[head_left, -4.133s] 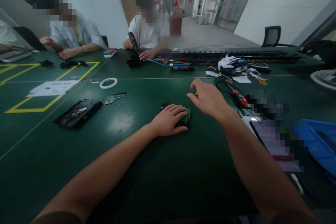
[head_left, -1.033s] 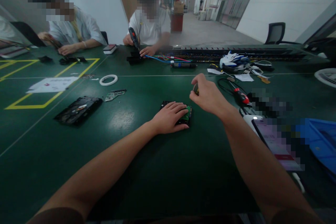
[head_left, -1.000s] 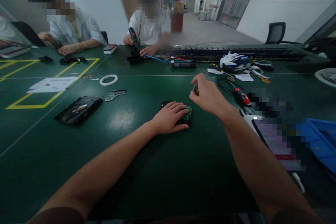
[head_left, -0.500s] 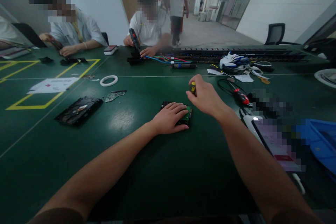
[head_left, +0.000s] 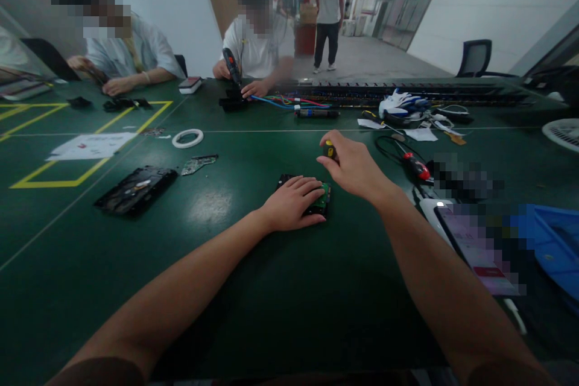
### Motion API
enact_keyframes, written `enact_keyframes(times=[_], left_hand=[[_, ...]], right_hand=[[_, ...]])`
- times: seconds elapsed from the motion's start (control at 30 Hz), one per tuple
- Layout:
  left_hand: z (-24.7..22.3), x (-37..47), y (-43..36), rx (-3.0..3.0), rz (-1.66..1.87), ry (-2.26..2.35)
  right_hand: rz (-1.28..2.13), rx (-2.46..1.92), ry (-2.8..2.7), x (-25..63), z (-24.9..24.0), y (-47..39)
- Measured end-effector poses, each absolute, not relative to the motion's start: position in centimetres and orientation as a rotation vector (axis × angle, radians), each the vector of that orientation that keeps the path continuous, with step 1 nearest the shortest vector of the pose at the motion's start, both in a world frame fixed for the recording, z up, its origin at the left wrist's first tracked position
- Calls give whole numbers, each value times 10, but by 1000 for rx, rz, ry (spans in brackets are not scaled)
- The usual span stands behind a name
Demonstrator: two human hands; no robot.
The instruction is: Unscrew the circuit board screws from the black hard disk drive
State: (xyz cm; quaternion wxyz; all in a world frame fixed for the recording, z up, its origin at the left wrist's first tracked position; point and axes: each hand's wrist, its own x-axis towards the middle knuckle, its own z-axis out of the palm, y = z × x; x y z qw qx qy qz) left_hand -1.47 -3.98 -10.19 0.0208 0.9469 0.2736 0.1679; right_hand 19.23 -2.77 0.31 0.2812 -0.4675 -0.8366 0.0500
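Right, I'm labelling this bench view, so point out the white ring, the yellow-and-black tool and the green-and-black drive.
White ring [head_left: 185,146]: head view, near side of its band.
Yellow-and-black tool [head_left: 331,150]: head view, its yellow part.
Green-and-black drive [head_left: 322,202]: head view, exposed green board.

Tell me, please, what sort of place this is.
Probably an electronics workshop or repair room: the green worktable holds a loose circuit board, coloured wires and a red-and-black screwdriver.

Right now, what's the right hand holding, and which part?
The right hand grips a yellow and black tool, seemingly by its handle, between thumb and fingers.
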Motion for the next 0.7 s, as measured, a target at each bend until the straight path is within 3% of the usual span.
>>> enact_keyframes(times=[0.7], left_hand=[[-102,-15,-39,2943,493,855]], right_hand=[[46,-1351,-2137,193,-5,-20]])
